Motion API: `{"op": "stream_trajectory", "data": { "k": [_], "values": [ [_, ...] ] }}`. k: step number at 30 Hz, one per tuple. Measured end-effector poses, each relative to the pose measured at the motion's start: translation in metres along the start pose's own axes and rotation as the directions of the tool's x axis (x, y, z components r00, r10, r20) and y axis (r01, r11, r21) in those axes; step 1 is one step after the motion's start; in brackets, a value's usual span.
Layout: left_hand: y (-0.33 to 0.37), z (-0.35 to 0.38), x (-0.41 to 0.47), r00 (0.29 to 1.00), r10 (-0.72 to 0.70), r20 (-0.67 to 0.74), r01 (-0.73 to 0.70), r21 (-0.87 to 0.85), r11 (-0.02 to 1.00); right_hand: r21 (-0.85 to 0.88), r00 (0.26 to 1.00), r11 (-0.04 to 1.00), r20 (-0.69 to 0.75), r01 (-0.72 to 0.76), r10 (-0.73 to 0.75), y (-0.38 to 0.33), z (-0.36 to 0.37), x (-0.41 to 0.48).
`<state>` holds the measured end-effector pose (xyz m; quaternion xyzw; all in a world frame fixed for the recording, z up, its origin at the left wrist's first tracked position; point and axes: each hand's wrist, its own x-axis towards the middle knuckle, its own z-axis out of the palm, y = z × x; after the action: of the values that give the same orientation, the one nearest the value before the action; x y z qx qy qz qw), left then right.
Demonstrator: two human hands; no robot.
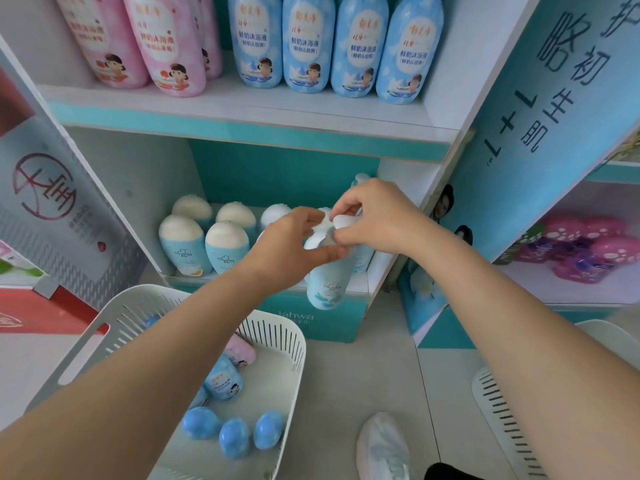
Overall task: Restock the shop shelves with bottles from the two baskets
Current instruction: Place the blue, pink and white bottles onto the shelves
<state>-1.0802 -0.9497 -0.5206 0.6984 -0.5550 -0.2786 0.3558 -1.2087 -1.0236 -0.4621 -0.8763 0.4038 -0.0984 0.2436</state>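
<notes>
My left hand [294, 244] grips the neck of a pale blue pump bottle [329, 284] that hangs just in front of the lower shelf [356, 284]. My right hand [374, 220] pinches the bottle's white pump head [346, 221]. On the lower shelf stand several small blue bottles with white caps [204, 244]. The upper shelf [242, 105] carries pink bottles [166, 46] and blue bottles [308, 43]. The white basket [284, 344] at the lower left holds several blue bottles [235, 434] and a pink one [242, 351].
A second white basket [509, 420] shows at the lower right edge. My shoe [381, 445] stands on the pale floor between the baskets. A neighbouring shelf to the right holds pink bottles [588, 251]. Slanted display panels flank the shelf unit on both sides.
</notes>
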Motion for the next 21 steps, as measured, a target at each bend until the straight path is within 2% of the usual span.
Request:
{"op": "stream_trajectory", "data": {
  "k": [4,7,10,21],
  "values": [
    [-0.009,-0.015,0.003,0.998,-0.056,-0.028,0.057,0.032,0.998,-0.112,0.996,0.990,-0.009,-0.087,0.086,0.023,0.007,0.008],
    [-0.017,-0.023,0.002,0.991,-0.117,-0.061,0.115,-0.022,0.993,-0.195,0.990,0.971,0.010,-0.137,0.142,0.041,0.014,0.014],
    [-0.021,-0.026,0.000,0.985,-0.162,-0.057,0.160,-0.037,0.986,-0.236,0.983,0.954,-0.029,-0.184,0.183,0.055,0.018,0.020],
    [-0.025,-0.020,0.000,0.981,-0.192,-0.014,0.191,-0.036,0.981,-0.332,0.981,0.923,-0.075,-0.196,0.181,0.074,0.051,0.024]
  ]
}}
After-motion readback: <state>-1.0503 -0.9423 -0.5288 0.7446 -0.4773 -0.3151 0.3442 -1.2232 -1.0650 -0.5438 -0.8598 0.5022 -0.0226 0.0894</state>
